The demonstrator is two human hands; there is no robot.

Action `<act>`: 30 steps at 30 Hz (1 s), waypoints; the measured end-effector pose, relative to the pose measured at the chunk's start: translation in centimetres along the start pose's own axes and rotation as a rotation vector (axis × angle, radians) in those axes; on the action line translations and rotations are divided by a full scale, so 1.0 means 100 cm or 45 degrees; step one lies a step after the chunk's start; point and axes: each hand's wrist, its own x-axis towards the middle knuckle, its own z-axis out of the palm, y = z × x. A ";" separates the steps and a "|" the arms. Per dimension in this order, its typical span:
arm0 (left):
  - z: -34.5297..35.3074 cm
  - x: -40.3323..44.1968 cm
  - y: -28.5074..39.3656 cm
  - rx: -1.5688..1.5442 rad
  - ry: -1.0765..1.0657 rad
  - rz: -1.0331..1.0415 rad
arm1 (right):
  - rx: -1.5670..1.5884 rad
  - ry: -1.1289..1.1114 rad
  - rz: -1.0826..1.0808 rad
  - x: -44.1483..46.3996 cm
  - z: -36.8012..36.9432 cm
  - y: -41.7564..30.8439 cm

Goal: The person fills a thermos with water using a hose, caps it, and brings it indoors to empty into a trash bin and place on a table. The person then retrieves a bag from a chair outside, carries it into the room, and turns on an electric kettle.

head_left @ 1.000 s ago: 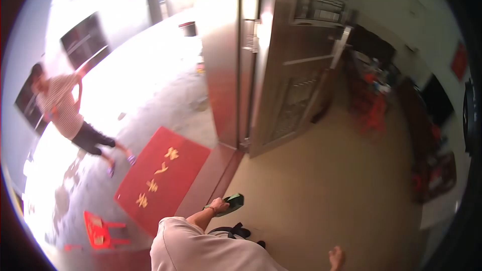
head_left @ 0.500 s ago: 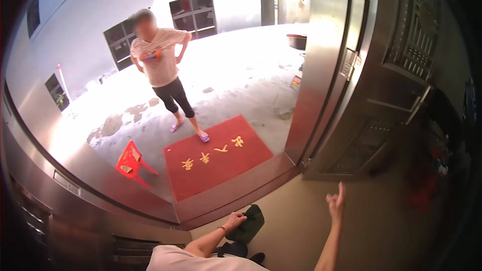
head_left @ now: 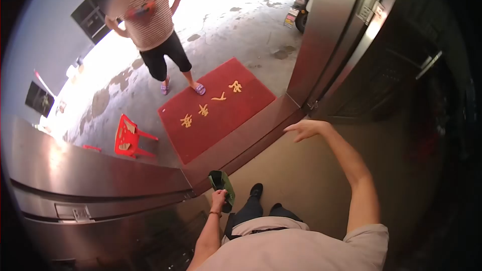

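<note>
Two areas meet at a metal door frame: grey ground outside, a tan floor inside. A person in a striped top stands outside, one foot on the far edge of a red mat. Yellow characters on it read 出入平安 from right to left. Past its left edge is a red chair. Near the threshold's left end, a green item is grasped in the fingers of the left hand. The right hand is raised, its fingers released.
</note>
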 end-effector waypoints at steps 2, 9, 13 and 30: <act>-0.007 -0.002 0.000 -0.084 0.061 -0.019 | 0.098 1.251 0.172 -0.071 0.006 0.090; -0.032 0.024 -0.004 0.044 0.000 -0.098 | 1.081 2.131 0.829 -0.287 0.123 0.157; -0.055 0.083 -0.016 1.020 -0.402 1.091 | 0.031 2.018 1.531 -0.382 0.103 0.112; 0.002 0.143 0.022 1.752 -0.498 1.692 | 2.369 2.354 2.268 -0.297 0.633 -0.121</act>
